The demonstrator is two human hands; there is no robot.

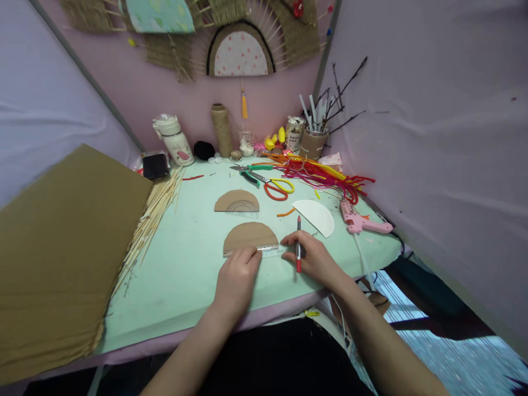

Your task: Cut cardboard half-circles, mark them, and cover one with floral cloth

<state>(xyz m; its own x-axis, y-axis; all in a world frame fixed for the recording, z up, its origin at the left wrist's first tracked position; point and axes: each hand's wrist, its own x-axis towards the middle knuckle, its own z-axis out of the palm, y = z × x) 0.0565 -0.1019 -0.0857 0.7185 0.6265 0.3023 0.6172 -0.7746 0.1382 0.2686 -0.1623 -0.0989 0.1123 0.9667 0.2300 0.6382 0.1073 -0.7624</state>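
Note:
A clear ruler point(270, 248) lies along the straight lower edge of a brown cardboard half-circle point(249, 234). My left hand point(239, 272) presses on the ruler with bent fingers, and hides part of it. Beside the ruler's right end is my right hand point(309, 253), thumb and forefinger apart near that end. A red and dark marker pen point(298, 258) is held upright in it, red end down. Farther back, a second cardboard half-circle point(233, 199) lies under a clear protractor point(242, 207). To the right rests a white half-disc point(317, 215).
Scissors point(276, 188) and green-handled pliers point(251, 170) lie behind. Colourful pipe cleaners point(325, 173) and a pink glue gun point(363, 221) are at right. Thin sticks point(154, 206) and a large cardboard sheet point(70, 247) cover the left. A bottle point(175, 143) and twine spool point(221, 132) stand behind.

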